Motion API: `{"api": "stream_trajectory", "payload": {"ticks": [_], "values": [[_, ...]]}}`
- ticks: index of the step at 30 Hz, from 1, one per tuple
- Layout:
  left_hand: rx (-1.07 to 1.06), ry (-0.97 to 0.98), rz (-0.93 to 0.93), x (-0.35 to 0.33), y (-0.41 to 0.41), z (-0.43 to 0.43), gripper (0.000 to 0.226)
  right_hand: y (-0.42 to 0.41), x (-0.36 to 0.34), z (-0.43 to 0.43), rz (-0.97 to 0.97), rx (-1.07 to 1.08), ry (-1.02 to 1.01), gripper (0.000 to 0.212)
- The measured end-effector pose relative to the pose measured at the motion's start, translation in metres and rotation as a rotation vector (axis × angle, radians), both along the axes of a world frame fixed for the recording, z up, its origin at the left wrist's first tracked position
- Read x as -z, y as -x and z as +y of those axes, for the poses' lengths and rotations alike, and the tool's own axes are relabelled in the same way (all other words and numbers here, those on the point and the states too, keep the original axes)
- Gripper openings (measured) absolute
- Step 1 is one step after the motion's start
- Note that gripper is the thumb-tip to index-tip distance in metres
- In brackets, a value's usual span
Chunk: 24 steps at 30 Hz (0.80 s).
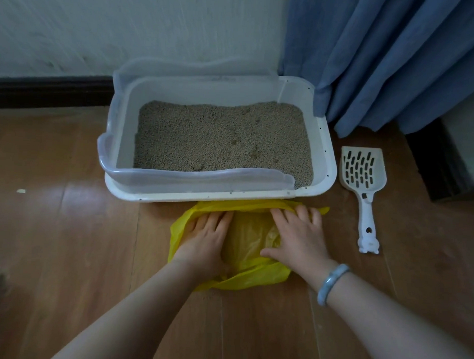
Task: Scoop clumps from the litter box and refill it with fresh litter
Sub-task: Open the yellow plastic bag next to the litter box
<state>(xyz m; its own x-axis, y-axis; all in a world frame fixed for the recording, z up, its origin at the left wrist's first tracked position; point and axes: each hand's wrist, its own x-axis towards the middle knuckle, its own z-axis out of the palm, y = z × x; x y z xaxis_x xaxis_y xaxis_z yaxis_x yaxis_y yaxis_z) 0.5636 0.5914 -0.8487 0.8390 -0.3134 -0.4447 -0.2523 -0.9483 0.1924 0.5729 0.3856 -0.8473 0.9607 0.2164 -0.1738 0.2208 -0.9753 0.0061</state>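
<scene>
Yellow bag [251,240], 6 o'clock of litter box [219,198]: left hand [207,240], right hand [299,236] both flat, uncurled, spreading mouth. Risk: thin plastic slumps shut once released, clumps [198,166] miss.

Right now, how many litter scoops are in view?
1: the white scoop lies on the floor right of the litter box, near the curtain. Others may be hidden.

Both hands, left [205,238] and right [298,235], flat on yellow bag [251,249] before litter box [322,155]; scoop [363,170] beside.
</scene>
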Motion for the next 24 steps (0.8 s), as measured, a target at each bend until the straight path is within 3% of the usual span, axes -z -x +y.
{"api": "stream_trajectory", "payload": {"ticks": [5, 10, 15, 18, 21, 24], "values": [[0.005, 0.071, 0.107, -0.015, 0.002, 0.004, 0.106, -0.005, -0.012, -0.005, 0.204, -0.017, 0.015, 0.103], [0.016, 0.033, 0.065, -0.012, 0.000, 0.009, 0.058, -0.007, -0.013, -0.010, 0.321, -0.087, 0.028, 0.110], [0.064, -0.021, 0.136, -0.001, 0.000, 0.026, 0.072, -0.003, -0.010, -0.022, 0.354, -0.178, 0.055, 0.114], [0.035, 0.000, 0.114, 0.001, 0.000, 0.031, 0.067, -0.002, -0.009, -0.023, 0.380, -0.177, 0.040, 0.114], [0.055, 0.145, -0.088, -0.006, 0.001, 0.032, 0.064, -0.003, -0.014, -0.024, 0.407, -0.152, -0.073, 0.106], [0.199, 0.303, -0.407, -0.013, 0.008, 0.030, 0.040, -0.004, -0.021, -0.023, 0.240, -0.145, -0.311, 0.084]]}}
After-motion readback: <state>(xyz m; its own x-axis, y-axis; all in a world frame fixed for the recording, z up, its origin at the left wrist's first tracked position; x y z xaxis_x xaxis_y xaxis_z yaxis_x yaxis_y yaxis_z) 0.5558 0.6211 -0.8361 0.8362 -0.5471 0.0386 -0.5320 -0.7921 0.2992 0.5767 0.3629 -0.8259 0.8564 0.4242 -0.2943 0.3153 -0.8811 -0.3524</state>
